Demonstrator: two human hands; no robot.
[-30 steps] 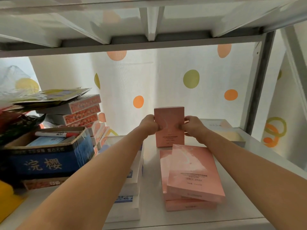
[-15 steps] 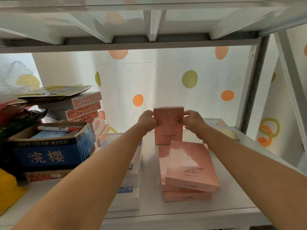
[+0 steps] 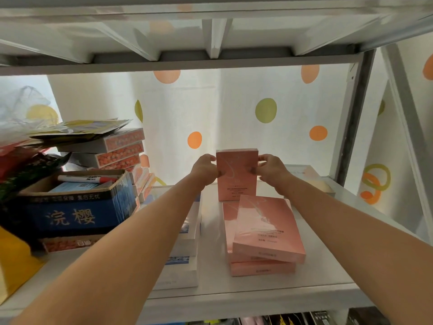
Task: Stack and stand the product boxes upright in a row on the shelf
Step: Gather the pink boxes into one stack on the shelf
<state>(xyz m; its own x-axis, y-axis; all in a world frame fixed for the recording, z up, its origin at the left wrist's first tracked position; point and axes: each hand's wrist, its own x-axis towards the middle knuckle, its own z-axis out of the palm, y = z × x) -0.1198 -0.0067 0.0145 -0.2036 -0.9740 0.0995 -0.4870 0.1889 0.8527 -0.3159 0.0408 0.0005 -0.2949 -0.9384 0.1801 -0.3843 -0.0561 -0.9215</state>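
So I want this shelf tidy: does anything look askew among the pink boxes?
Yes: the top flat pink box lies twisted across the pink box beneath, edges misaligned. The upright pink box, held by both hands, stands straight.

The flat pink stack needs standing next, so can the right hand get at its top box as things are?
Probably yes, once it lets go: the right hand grips the upright pink box, and the top box lies uncovered under that forearm.

Three pink boxes (one upright).
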